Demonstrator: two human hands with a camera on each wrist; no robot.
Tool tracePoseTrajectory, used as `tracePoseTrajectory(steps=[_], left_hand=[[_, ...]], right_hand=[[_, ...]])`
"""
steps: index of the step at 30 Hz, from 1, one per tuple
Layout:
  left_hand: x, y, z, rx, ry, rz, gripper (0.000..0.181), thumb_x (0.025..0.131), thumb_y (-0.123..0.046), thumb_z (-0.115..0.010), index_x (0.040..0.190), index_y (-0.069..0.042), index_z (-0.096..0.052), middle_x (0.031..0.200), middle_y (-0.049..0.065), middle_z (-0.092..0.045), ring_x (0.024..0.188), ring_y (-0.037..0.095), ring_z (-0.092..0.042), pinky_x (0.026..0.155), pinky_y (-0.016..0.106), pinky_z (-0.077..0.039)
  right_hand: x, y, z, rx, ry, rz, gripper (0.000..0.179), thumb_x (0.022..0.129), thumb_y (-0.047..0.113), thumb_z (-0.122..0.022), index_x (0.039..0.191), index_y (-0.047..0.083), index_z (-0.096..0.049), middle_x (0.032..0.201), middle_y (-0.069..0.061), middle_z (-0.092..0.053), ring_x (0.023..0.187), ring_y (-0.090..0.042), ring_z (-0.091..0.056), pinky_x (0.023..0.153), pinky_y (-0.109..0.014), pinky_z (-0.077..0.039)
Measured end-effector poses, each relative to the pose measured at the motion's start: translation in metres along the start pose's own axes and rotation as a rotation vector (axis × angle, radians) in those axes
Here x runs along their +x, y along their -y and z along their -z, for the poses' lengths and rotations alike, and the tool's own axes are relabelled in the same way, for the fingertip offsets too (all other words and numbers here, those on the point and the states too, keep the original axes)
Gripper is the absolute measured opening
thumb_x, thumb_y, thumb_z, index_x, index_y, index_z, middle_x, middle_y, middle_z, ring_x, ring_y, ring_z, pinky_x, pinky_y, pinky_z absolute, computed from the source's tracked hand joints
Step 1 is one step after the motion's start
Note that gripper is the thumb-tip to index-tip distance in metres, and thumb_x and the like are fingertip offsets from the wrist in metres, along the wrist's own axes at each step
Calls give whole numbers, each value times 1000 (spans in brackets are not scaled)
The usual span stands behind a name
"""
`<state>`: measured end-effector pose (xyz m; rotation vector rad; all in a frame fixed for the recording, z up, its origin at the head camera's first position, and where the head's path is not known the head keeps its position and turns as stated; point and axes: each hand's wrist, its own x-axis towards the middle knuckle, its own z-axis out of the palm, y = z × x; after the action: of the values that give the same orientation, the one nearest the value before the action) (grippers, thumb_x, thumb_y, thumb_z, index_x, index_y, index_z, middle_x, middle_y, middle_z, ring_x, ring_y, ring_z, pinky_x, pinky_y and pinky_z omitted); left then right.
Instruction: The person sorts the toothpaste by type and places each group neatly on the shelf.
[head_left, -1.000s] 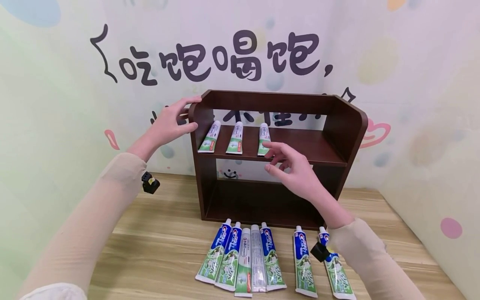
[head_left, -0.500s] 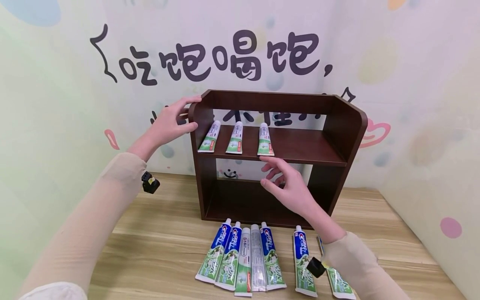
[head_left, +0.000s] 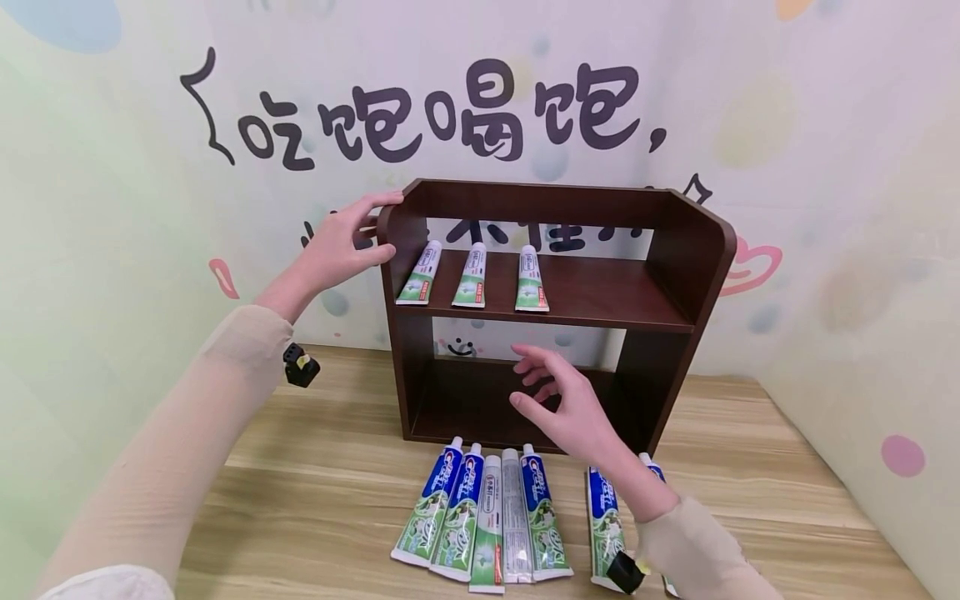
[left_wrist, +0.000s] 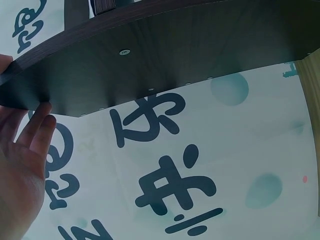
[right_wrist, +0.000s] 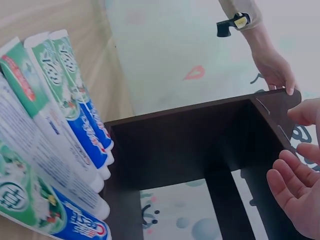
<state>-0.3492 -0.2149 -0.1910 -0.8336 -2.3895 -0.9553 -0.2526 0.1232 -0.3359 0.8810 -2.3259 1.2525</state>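
Note:
My left hand [head_left: 341,246] grips the upper left side panel of a dark brown two-tier shelf [head_left: 600,292], thumb at its front edge. The left wrist view shows its fingers [left_wrist: 42,125] against the panel. My right hand [head_left: 566,408] hangs in front of the lower compartment, fingers loosely bent, holding nothing. Three white-and-green toothpaste tubes lie on the upper tier: a left one [head_left: 420,275], a middle one [head_left: 470,277] and a right one [head_left: 530,280]. In front of the shelf lie blue-and-green toothpaste tubes [head_left: 545,517], a white-and-green tube [head_left: 489,525] and a silvery white tube [head_left: 515,517].
The shelf stands on a wood-grain table [head_left: 315,483] near a printed backdrop [head_left: 480,50]. Two blue-and-green tubes lie apart at the right, one [head_left: 604,517] partly covered by my right wrist camera [head_left: 626,572], the other [head_left: 653,467] mostly under my forearm.
My right hand has drawn down and slightly left, away from the right tube on the upper tier, to before the lower compartment. The left hand and the shelf have stayed put.

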Motion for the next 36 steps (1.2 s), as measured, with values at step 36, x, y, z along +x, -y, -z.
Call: tracePoseTrajectory(steps=[36], left_hand=[[-1,0,0,16,-2,10,59,91,-9,-63,147,-12,-43,157,4,-42,132,37,-54,110,50,-47]], right_hand=[[-57,-16,-53,109,154,-244,64,88,14,-73,144,26,-45,145,2,-53,127,-21,-58,104,-44,-53]])
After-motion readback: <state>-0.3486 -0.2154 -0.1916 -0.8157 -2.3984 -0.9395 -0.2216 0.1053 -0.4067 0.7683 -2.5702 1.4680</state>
